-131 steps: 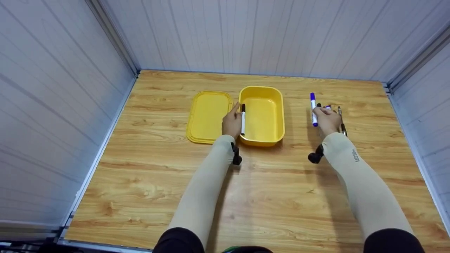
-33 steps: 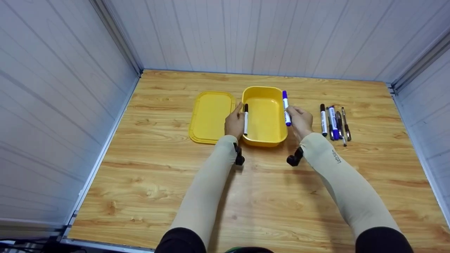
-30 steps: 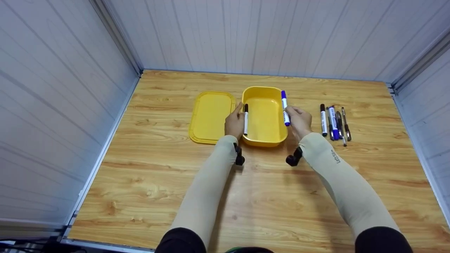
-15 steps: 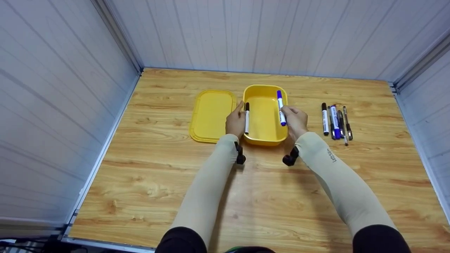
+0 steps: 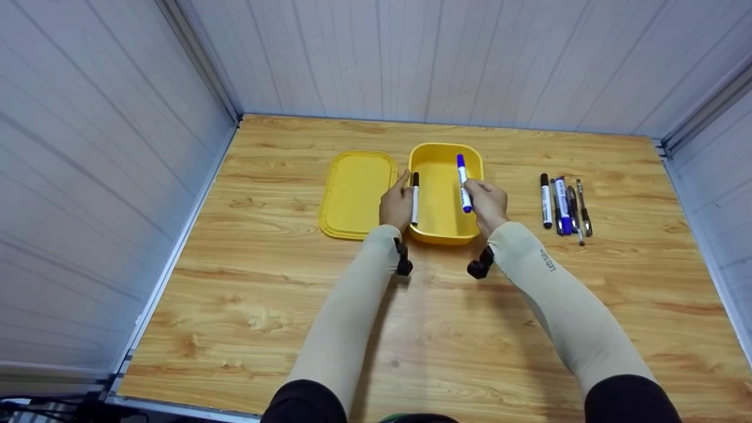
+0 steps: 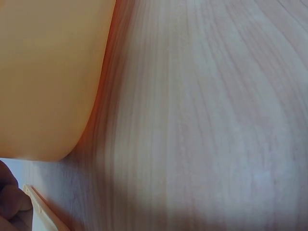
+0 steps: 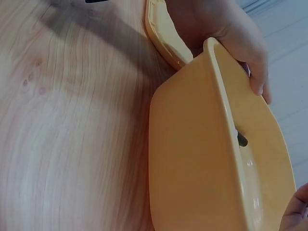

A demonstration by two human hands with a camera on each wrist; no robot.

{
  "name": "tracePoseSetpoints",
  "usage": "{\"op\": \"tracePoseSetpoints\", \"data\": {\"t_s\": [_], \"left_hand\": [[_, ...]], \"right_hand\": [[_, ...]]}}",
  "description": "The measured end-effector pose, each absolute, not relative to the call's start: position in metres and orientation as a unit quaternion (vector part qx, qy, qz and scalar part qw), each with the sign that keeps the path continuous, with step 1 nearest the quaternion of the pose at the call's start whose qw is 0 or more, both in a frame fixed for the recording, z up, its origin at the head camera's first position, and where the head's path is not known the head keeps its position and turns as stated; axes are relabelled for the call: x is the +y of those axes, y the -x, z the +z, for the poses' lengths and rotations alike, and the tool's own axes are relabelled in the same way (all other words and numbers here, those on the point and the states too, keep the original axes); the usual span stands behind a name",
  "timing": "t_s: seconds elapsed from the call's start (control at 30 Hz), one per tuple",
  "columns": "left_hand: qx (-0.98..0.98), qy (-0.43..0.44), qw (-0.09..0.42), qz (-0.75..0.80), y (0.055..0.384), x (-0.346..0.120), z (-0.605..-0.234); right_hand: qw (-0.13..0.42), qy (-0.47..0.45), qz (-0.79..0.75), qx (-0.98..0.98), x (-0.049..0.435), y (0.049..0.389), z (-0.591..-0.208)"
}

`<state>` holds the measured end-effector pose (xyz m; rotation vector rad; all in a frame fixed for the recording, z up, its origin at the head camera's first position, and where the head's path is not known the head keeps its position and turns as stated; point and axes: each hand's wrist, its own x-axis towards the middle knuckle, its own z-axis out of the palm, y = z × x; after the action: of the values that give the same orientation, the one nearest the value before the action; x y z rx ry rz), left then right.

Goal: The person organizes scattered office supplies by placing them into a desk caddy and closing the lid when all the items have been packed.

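Observation:
In the head view my right hand (image 5: pixel 489 202) pinches a white marker with blue ends (image 5: pixel 463 183) over the right half of an open yellow box (image 5: pixel 446 238). My left hand (image 5: pixel 396 205) grips the box's left wall; the right wrist view shows this hand (image 7: pixel 240 43) with fingers over the rim. Along that left side inside the box lies a white marker with a black cap (image 5: pixel 415 198). Only its dark end (image 7: pixel 242 139) shows in the right wrist view. The left wrist view catches the box's outer wall (image 6: pixel 48 77) and a few fingers (image 6: pixel 14 202) at the lower left.
A flat yellow lid (image 5: pixel 358 194) lies left of the box. To the right are a black-capped marker (image 5: pixel 546 201), a blue-capped marker (image 5: pixel 562 205) and several slim pens (image 5: pixel 584 208). Pale panels (image 5: pixel 376 59) wall the wooden table (image 5: pixel 235 294) at the back and sides.
My right hand has carried the blue-ended marker leftward from the pens on the right, past the box's right rim and over its inside. My left hand stays at the box's left side.

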<state>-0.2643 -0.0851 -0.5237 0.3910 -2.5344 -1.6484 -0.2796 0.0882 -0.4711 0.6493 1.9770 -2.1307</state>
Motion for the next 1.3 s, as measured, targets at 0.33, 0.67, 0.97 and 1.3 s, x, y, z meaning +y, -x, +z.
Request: {"op": "tracePoseSetpoints", "data": {"t_s": [0.33,0.67,0.97,1.3], "left_hand": [[-0.834,-0.127,0.050,-0.534,0.266,-0.085,-0.524],[-0.847,-0.116,0.056,-0.516,0.265,-0.086,-0.524],[-0.847,-0.115,0.057,-0.516,0.267,-0.085,-0.523],[-0.844,-0.127,0.058,-0.518,0.268,-0.085,-0.526]], "right_hand": [[0.075,-0.213,-0.716,0.660,0.080,0.280,-0.472],[0.072,-0.190,-0.743,0.638,0.070,0.277,-0.474],[0.077,-0.193,-0.746,0.633,0.061,0.276,-0.474],[0.090,-0.197,-0.732,0.646,0.050,0.276,-0.478]]}}
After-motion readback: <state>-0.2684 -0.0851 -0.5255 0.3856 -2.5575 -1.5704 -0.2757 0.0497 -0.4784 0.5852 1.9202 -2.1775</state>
